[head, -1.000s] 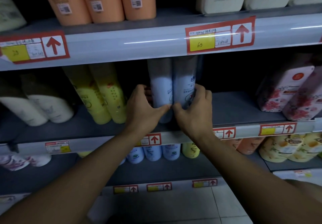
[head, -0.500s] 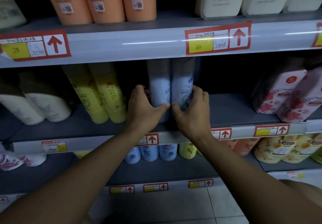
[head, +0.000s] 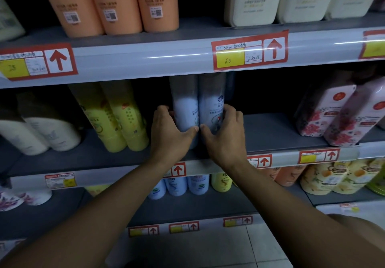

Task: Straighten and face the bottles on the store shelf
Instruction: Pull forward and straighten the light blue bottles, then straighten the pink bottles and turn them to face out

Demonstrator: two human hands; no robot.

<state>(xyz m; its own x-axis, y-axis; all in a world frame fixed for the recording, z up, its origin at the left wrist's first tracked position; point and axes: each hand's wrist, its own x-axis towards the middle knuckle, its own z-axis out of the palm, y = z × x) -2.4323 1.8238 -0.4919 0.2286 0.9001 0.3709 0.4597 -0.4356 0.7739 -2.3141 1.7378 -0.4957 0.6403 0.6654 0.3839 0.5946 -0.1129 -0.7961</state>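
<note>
Hands cup 2 pale blue bottles (head: 198, 109) at frame centre on the middle shelf (head: 281, 130): left hand (head: 169, 134) clamped on the left one, right hand (head: 224, 132) on the right. Uneven pushing could topple them backward or knock the yellow bottles (head: 116, 117).

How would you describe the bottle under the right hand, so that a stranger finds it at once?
Find the middle shelf, below the price tag with a yellow patch. Two tall pale blue bottles stand there side by side, each with a hand on it. It is the right pale blue bottle, under the right hand; unlike its neighbour, it shows a dark flower logo.
</note>
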